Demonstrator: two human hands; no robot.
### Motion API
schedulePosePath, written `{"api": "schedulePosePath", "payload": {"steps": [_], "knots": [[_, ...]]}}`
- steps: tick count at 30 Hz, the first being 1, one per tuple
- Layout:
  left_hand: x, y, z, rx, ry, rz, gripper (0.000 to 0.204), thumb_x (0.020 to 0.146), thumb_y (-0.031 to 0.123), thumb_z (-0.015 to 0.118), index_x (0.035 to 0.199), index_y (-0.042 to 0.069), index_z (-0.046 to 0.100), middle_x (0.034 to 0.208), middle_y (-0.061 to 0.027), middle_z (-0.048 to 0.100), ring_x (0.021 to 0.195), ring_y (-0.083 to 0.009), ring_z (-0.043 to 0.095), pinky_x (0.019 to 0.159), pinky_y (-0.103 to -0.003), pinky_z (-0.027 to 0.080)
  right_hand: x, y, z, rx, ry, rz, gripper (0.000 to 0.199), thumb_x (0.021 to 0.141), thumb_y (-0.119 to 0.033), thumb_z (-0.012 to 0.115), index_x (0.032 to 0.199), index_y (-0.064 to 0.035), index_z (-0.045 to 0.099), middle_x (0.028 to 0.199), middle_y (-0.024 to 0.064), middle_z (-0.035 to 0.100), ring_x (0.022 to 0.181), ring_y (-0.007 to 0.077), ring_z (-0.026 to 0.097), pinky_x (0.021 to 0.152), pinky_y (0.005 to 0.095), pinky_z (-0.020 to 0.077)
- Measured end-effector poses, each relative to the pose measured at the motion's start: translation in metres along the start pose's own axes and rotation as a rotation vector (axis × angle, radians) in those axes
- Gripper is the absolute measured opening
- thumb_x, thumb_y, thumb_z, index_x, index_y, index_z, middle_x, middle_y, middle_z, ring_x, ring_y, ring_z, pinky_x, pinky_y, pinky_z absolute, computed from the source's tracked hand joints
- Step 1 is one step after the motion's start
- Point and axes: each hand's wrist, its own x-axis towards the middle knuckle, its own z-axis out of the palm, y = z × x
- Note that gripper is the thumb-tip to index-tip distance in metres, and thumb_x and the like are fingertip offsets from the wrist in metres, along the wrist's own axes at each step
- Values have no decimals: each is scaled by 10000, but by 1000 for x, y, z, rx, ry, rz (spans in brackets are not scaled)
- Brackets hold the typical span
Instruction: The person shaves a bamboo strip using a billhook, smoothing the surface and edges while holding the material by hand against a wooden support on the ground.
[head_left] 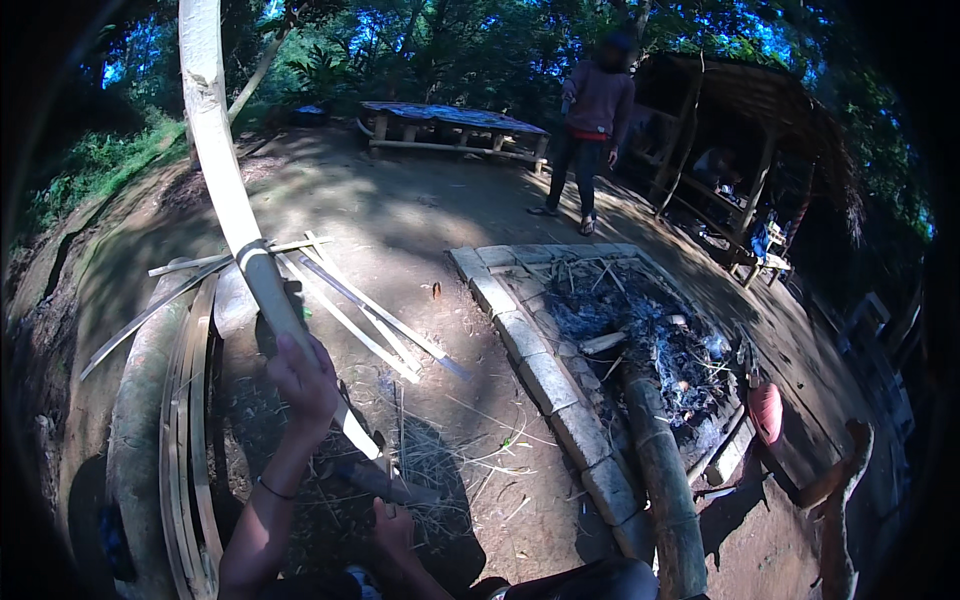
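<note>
My left hand is wrapped around a long pale bamboo pole that rises from the ground near my knees to the top edge of the view. Lower down, my right hand grips the handle of a dark knife whose blade rests against the pole's bottom end. Thin shavings and fibres lie on the dirt around the blade.
Split bamboo strips lie crossed on the dirt ahead, and more strips lie stacked along a log at my left. A brick-edged ash pit with a thick bamboo log is at right. A person stands beyond, near a bench and hut.
</note>
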Motion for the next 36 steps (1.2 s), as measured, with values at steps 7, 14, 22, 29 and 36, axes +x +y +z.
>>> {"api": "schedulePosePath", "payload": {"steps": [7,14,22,29,36], "knots": [[6,9,-2,-165,-69,-88,586,1012,486,217,711,44,456,506,-30,429,358,-106,442,329,-236,363,24,-23,-1,285,-65,-84,397,905,-275,629,603,-82,459,507,-41,451,468,43,433,431,252,318],[14,17,-8,-411,-221,-319,633,959,603,288,728,42,467,533,-28,416,389,-122,480,362,-266,412,23,-20,1,250,51,-326,347,892,-207,645,615,-74,483,510,-60,442,464,31,394,427,253,295],[13,24,-8,-441,-232,-329,622,945,631,287,720,72,440,536,-31,422,383,-126,456,373,-272,395,45,-37,-28,430,136,-349,219,828,-87,708,670,-35,565,599,-55,515,540,20,420,474,225,327],[15,38,2,-33,-239,-318,606,978,572,285,753,47,488,545,-47,474,461,-151,489,490,-301,430,44,-136,-36,287,74,-583,263,773,-90,787,974,-1,643,518,-112,411,455,-22,331,416,183,220],[52,41,-2,180,-457,-149,321,1013,242,385,876,6,554,708,-8,534,644,-68,472,585,-268,399,78,-158,-29,256,-80,-611,226,810,-119,762,986,5,692,537,-106,431,462,-15,326,413,195,223]]}}
